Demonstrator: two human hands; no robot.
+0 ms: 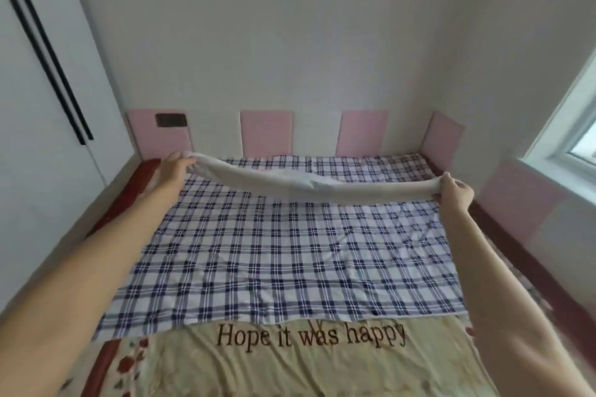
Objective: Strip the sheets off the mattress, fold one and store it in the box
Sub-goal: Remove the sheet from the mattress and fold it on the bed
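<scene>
Sheet (283, 251) lies spread on the bed (129, 200), with its far edge lifted. The left hand (172, 169) and right hand (454, 192) each grip one end. Folding seems only begun; no box is visible.

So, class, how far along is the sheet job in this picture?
Done: the checked sheet is loose at its near edge, atop the beige sheet. In hand: left hand and right hand grip its lifted far edge. Left: stripping the beige sheet, folding, boxing; no box visible.
</scene>
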